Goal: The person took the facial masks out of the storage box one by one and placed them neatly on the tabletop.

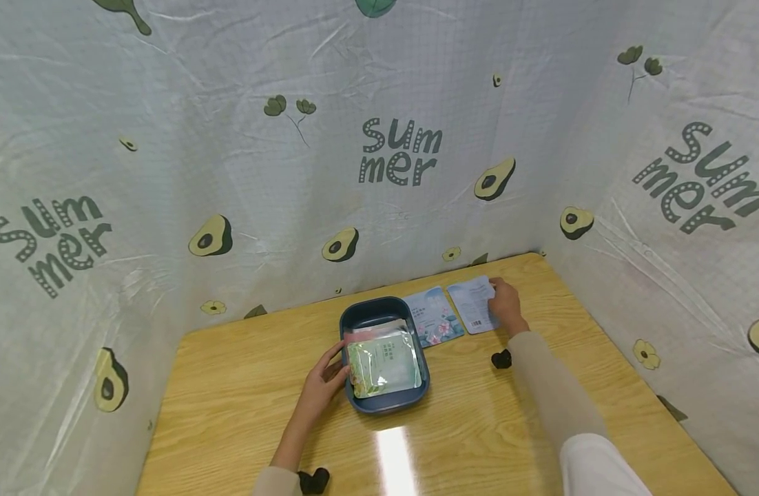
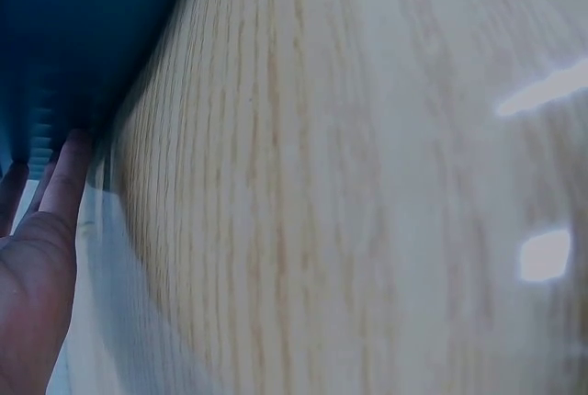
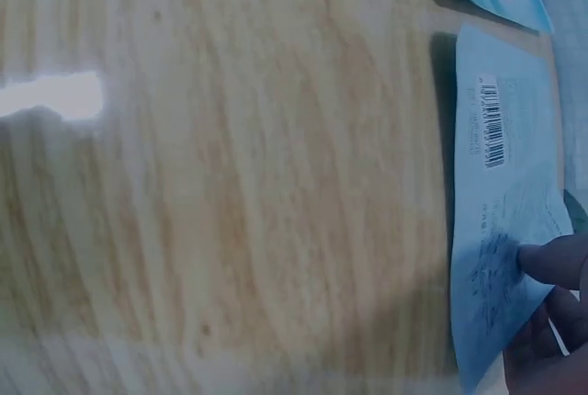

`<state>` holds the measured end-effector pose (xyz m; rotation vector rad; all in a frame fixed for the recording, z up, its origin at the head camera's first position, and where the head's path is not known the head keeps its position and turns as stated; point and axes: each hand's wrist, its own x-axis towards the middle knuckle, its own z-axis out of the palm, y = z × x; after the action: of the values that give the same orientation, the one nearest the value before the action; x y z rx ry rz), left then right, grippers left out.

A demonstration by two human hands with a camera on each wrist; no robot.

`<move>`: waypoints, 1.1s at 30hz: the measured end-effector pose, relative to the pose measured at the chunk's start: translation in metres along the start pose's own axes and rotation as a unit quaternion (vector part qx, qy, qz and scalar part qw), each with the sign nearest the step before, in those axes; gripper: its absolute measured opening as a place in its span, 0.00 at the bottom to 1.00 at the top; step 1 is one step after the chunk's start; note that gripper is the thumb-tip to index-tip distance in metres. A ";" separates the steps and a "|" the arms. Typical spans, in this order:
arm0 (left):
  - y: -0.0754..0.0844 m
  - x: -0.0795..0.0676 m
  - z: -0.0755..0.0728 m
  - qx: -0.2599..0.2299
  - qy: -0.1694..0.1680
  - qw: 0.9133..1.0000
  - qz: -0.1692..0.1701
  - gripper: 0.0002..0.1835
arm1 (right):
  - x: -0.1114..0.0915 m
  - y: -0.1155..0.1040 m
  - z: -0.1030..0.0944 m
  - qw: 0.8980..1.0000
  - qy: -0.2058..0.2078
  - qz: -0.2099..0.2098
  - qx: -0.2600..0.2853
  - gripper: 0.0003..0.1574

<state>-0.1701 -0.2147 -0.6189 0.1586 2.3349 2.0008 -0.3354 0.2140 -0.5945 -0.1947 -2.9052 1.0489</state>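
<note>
On the table, a dark blue plastic basin [image 1: 388,406] holds a stack of flat packets, topped by a shiny green packet [image 1: 386,365]. My left hand [image 1: 324,382] is at the basin's left side, and its extended fingers [image 2: 66,179] touch the outer wall in the left wrist view. To the right of the basin lies a blue floral packet [image 1: 438,320]. My right hand [image 1: 508,306] pinches the right edge of a pale blue packet [image 1: 471,303] between thumb and fingers. Its printed side with a barcode faces up, and the held edge is bent upward in the right wrist view.
A wooden table [image 1: 249,386] runs back to a plastic curtain [image 1: 262,179] printed with avocados, which also hangs at both sides. Small black objects [image 1: 501,359] show beside each forearm. Light glares off the tabletop in front of the basin.
</note>
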 end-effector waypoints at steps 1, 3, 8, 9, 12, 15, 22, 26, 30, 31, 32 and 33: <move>0.000 0.000 0.000 0.000 0.000 1.000 -0.003 0.32 | -0.001 0.002 0.001 1.000 0.003 0.000 -0.006 0.32; 0.000 -0.001 0.000 0.000 0.001 1.000 -0.007 0.32 | -0.002 0.005 0.003 1.000 0.011 -0.002 -0.017 0.31; 0.000 -0.001 0.000 -0.005 0.000 1.000 -0.005 0.32 | -0.004 0.004 0.002 0.999 0.011 0.015 -0.039 0.31; 0.000 -0.001 0.000 -0.007 -0.002 1.000 -0.006 0.32 | -0.005 0.003 0.002 0.999 0.012 0.015 -0.044 0.32; -0.001 -0.002 0.000 -0.010 -0.006 1.000 -0.009 0.32 | -0.006 -0.003 0.000 0.998 0.013 -0.005 -0.058 0.32; -0.001 -0.002 0.000 -0.005 -0.005 1.000 -0.009 0.32 | -0.004 -0.016 -0.002 0.996 0.010 -0.074 -0.057 0.31; 0.000 -0.002 0.000 -0.001 -0.005 1.000 0.004 0.32 | -0.006 -0.073 -0.005 0.966 -0.044 -0.254 -0.008 0.31; 0.000 -0.002 0.000 0.001 -0.008 1.000 0.008 0.32 | -0.017 -0.104 -0.002 0.945 -0.085 -0.315 0.010 0.31; 0.000 -0.002 0.000 -0.006 -0.009 1.000 0.008 0.32 | -0.029 -0.128 0.006 0.923 -0.134 -0.361 -0.008 0.32; 0.000 -0.002 0.000 -0.008 -0.009 1.000 0.005 0.32 | -0.031 -0.134 0.008 0.917 -0.149 -0.369 -0.015 0.32; 0.000 -0.002 -0.001 -0.009 -0.009 1.000 0.003 0.32 | -0.034 -0.140 0.010 0.911 -0.166 -0.376 -0.025 0.33; 0.000 -0.002 -0.001 -0.011 -0.009 1.000 0.002 0.32 | -0.037 -0.146 0.011 0.906 -0.186 -0.379 -0.034 0.33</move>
<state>-0.1679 -0.2163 -0.6191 0.1797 2.3028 2.0169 -0.3149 0.0905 -0.5101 1.1541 -2.8447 0.8893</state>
